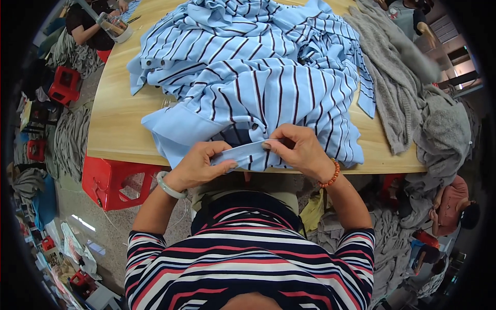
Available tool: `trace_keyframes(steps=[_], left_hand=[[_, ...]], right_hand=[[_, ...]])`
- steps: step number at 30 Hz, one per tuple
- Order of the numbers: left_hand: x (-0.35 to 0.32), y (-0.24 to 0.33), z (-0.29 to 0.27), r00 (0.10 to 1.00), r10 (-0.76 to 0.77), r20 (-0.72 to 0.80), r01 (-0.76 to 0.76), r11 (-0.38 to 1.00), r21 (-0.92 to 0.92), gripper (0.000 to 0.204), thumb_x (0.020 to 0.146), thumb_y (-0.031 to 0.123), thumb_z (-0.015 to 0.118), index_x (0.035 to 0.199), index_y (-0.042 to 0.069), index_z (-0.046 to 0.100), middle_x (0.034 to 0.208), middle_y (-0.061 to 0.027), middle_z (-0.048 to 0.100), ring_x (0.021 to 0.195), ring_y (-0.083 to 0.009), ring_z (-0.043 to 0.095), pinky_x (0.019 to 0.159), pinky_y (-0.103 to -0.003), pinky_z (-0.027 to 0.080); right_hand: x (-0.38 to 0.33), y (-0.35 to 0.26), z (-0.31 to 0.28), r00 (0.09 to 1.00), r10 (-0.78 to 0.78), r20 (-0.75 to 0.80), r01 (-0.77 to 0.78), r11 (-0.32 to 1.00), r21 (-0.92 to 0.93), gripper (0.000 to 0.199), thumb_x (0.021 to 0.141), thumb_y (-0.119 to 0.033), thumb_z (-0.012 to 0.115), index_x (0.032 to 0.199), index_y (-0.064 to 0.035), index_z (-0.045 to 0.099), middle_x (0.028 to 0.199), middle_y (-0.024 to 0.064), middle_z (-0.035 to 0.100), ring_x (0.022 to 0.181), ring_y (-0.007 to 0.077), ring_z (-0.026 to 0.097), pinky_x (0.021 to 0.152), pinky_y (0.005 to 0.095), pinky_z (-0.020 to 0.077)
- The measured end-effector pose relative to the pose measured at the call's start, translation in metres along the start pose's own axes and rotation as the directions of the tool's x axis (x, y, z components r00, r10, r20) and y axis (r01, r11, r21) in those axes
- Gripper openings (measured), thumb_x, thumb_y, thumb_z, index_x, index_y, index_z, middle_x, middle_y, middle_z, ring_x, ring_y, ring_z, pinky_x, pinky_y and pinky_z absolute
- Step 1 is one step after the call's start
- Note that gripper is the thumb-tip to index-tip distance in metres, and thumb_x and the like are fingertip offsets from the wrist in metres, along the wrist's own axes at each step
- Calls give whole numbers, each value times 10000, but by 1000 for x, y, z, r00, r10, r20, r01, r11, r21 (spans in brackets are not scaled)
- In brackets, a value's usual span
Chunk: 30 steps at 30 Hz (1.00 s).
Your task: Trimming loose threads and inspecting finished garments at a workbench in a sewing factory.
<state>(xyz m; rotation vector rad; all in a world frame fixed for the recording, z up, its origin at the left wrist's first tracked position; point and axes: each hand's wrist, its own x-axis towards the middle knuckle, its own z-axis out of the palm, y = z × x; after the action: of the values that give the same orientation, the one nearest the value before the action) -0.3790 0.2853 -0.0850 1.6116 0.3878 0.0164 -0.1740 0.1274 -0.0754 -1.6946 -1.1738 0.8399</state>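
A light blue knit garment with dark and white stripes lies bunched at the table's near edge. Its plain blue band, with a small dark slit in it, is stretched between my two hands. My left hand pinches the left end of this band between thumb and fingers. At the other end, my right hand pinches the band's edge near a dark round button. A dark inner patch shows in the opening just above the band. The fingertips partly cover the cloth they grip.
More blue striped garments are heaped behind on the wooden table. Grey knit cloth hangs over the right edge. A red stool stands below left. Other people sit around among piles of grey cloth.
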Motion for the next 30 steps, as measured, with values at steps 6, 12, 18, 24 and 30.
trace_keyframes(steps=[6,12,18,24,30], left_hand=[[-8,4,8,985,84,-152,-58,984,167,118,817,103,685,874,8,644,716,-22,587,646,-81,523,573,-242,412],[-10,0,22,906,387,-173,-222,780,585,144,686,59,690,811,65,618,714,-112,564,639,-322,573,560,-386,435],[-5,-14,27,869,462,-180,-230,698,678,186,626,14,660,798,62,608,706,-117,562,640,-321,575,557,-382,436],[18,-32,3,960,-84,266,175,923,-343,267,693,-12,638,959,-5,655,887,-75,663,814,-209,644,758,-262,480],[33,-42,22,982,-10,186,172,442,-880,307,844,62,651,1146,49,595,996,-61,629,809,-156,581,712,-272,458]], right_hand=[[-6,-36,30,915,-399,-52,363,874,-322,216,799,3,648,1010,-29,617,984,110,583,690,239,609,573,312,495],[-4,-24,44,906,-400,137,423,848,-319,170,791,-43,623,955,-31,581,844,135,528,731,319,578,612,386,482],[-14,-24,49,774,-616,145,621,696,-360,129,759,-34,576,883,-5,557,796,129,496,718,294,561,620,373,466],[-25,-24,43,833,-533,147,544,742,-390,100,777,-41,580,860,-14,532,801,134,499,728,295,570,630,376,472],[-25,-24,42,854,-500,142,519,800,-302,152,776,-11,626,900,-34,542,822,106,515,733,293,577,620,364,482]])
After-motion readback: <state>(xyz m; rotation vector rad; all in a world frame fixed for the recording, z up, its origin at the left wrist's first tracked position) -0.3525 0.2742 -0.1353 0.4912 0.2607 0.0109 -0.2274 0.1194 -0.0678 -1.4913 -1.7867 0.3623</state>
